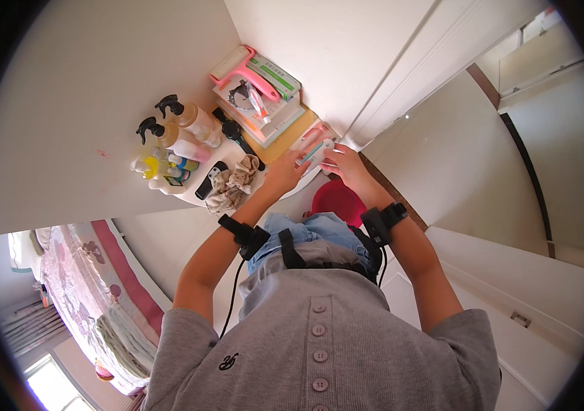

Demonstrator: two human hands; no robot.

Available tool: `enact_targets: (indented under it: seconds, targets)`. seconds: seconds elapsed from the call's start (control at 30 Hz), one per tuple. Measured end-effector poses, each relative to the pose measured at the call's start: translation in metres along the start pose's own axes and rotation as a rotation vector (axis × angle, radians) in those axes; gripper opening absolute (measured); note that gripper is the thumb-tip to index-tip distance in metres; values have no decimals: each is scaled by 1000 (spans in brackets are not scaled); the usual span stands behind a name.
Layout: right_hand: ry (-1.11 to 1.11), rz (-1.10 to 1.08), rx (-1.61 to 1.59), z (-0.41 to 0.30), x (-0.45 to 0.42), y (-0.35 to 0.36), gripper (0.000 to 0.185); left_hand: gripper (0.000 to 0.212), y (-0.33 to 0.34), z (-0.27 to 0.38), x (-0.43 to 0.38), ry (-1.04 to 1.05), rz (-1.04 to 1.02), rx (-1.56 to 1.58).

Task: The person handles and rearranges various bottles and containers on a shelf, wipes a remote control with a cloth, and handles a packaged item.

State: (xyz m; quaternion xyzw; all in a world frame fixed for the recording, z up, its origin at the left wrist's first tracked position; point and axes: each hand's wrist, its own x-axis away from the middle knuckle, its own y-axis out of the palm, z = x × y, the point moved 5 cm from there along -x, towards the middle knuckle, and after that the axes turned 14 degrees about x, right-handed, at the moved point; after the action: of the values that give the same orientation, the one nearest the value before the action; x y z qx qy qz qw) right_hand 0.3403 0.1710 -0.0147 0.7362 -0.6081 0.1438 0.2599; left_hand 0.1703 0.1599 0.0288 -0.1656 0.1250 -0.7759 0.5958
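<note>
A slim white-and-teal case or device (316,154) is held between both hands over the front edge of a round white table (297,191). The fingers of my left hand (286,172) grip its near left end. My right hand (348,167) has its fingertips on the far right end. Just behind it lies a clear-looking pack with pinkish contents (311,135), partly covered by the held thing. Left of my left hand are beige fabric scrunchies (233,185) and a black wristwatch (231,129).
Behind stands a stack of books and boxes (271,131) topped by a pink lint roller (258,82) and a small tube (258,105). Two spray bottles (184,141) and several small bottles (166,169) stand left. A red round object (338,201) sits below; a wall (312,46) rises behind.
</note>
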Motion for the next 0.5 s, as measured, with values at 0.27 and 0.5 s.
enact_targets:
  seconds: [0.27, 0.5]
  targets:
    - [-111, 89, 139, -11, -29, 26, 32, 46, -7, -6, -5, -8, 55, -188]
    - [-101, -29, 232, -18, -45, 32, 33, 46, -22, -15, -24, -38, 73, -257]
